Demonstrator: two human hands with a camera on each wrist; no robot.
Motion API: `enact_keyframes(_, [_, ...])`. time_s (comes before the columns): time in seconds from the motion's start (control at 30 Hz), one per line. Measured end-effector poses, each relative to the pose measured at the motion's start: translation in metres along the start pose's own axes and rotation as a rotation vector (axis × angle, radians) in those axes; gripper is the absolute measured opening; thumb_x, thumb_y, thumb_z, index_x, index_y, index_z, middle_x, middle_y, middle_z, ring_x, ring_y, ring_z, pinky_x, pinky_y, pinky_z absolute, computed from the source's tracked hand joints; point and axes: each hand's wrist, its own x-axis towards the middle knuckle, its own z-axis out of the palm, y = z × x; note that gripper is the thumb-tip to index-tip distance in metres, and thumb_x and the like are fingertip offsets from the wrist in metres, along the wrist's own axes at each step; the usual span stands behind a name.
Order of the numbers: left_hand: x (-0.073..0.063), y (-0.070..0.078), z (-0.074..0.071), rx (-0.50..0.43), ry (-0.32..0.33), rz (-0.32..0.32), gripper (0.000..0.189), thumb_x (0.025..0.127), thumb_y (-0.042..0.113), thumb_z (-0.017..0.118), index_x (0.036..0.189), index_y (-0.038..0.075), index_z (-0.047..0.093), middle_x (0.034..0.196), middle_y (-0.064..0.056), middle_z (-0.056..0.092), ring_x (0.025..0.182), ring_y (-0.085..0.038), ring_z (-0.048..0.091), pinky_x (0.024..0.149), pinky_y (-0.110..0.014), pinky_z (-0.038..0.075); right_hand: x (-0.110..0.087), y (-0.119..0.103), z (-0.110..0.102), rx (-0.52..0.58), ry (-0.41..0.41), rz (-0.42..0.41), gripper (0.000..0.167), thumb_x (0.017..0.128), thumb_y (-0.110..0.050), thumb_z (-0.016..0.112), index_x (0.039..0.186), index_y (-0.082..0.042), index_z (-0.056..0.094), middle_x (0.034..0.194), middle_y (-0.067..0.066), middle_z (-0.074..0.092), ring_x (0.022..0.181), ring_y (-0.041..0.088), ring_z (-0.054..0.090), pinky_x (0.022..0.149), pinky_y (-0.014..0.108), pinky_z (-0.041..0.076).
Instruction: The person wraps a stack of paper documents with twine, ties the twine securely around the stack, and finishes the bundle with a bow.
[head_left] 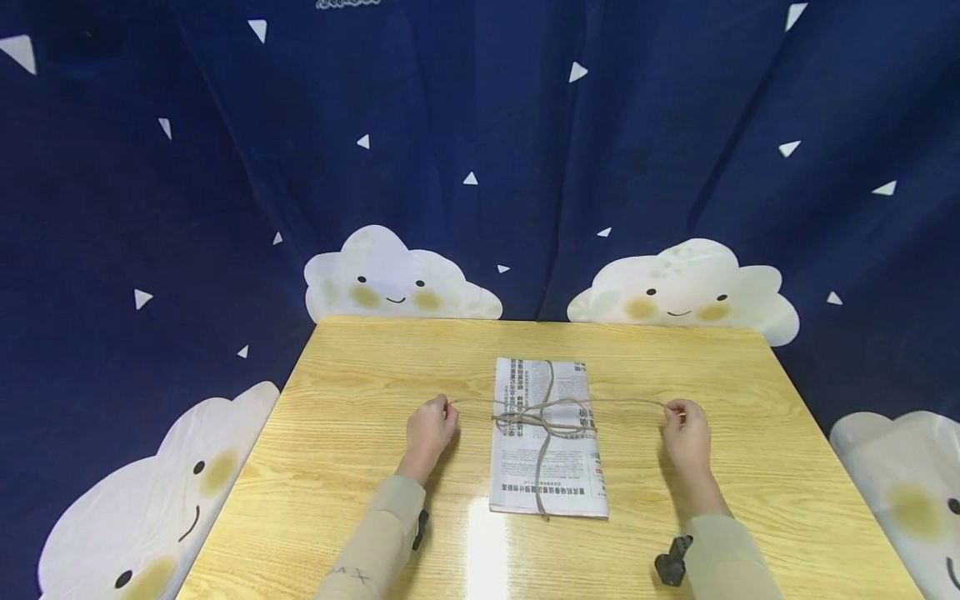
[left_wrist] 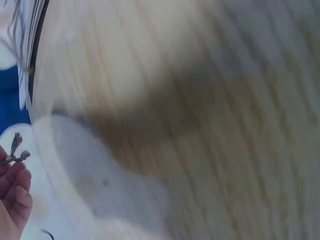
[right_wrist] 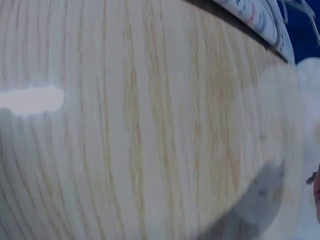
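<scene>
A flat stack of newspaper [head_left: 547, 479] lies on the table, with brown twine [head_left: 542, 467] running round it lengthwise and crosswise. Where the strands cross, the twine forms loops like a bow. To the left of the stack, my left hand [head_left: 432, 429] pinches one twine end between thumb and fingers. On the opposite side, my right hand [head_left: 687, 437] pinches the other end. Both ends stretch sideways from the knot, nearly straight. The left wrist view shows the frayed twine tips [left_wrist: 17, 145] poking out past the fingers. Only a fingertip [right_wrist: 317, 195] shows at the right wrist view's edge.
The stack and both hands are over a light wooden table [head_left: 360, 358]. Behind it hangs a dark blue curtain [head_left: 480, 100] with white triangles and smiling clouds. A black device [head_left: 673, 560] is worn at the right wrist, and another [head_left: 421, 529] at the left.
</scene>
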Motion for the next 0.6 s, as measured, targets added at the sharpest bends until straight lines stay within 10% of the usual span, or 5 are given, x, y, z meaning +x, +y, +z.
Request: enact_keyframes(0.6, [-0.005,-0.045,-0.014,0.035,-0.107,-0.234,0.018,0.089,0.013,0.058,0.085,-0.003,0.066,0.064,-0.009,0.064,0.04,-0.009,0.044,0.034,-0.018,0.033,-0.014,0.039,-0.028,-0.128,-0.036,0.255,0.018,0.092,-0.002,0.045,0.101,0.011,0.053,0.094,0.024,0.046,0.083,0.035,0.046,0.064,0.04,0.041])
